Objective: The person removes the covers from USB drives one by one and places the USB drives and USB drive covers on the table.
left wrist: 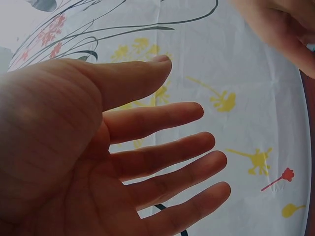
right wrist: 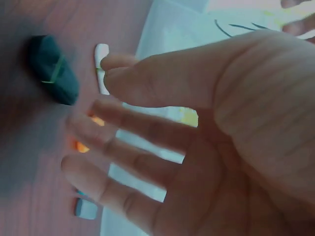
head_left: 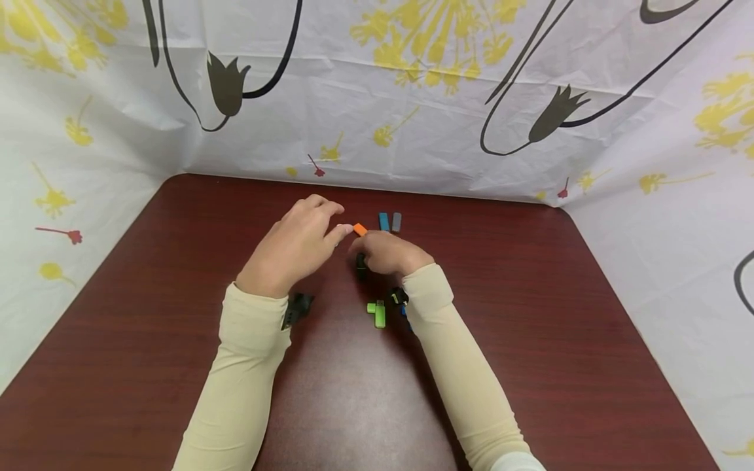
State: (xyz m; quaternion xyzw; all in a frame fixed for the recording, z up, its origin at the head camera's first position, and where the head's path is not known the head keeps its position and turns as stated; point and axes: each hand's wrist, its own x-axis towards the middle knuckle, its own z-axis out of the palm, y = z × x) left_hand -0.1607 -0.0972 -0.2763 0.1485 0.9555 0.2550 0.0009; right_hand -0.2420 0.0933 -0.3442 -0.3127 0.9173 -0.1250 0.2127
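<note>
My left hand (head_left: 297,245) hovers over the far middle of the table with its fingers spread and nothing in its palm. Close by its thumb in the head view is an orange piece (head_left: 360,229). My right hand (head_left: 389,254) reaches in low beside it, thumb and forefinger close together, the other fingers extended. Beyond those two fingertips shows a small white stick (right wrist: 101,51) with a greenish line; whether they touch it is unclear. A black block (right wrist: 54,69) with a thin yellow-green line lies below the right hand.
Blue (head_left: 384,222) and grey (head_left: 397,222) pieces lie behind the right hand. Green pieces (head_left: 379,314) sit nearer, left of the right sleeve, which partly covers another blue piece. A patterned white cloth (head_left: 330,111) borders the dark red table (head_left: 506,288).
</note>
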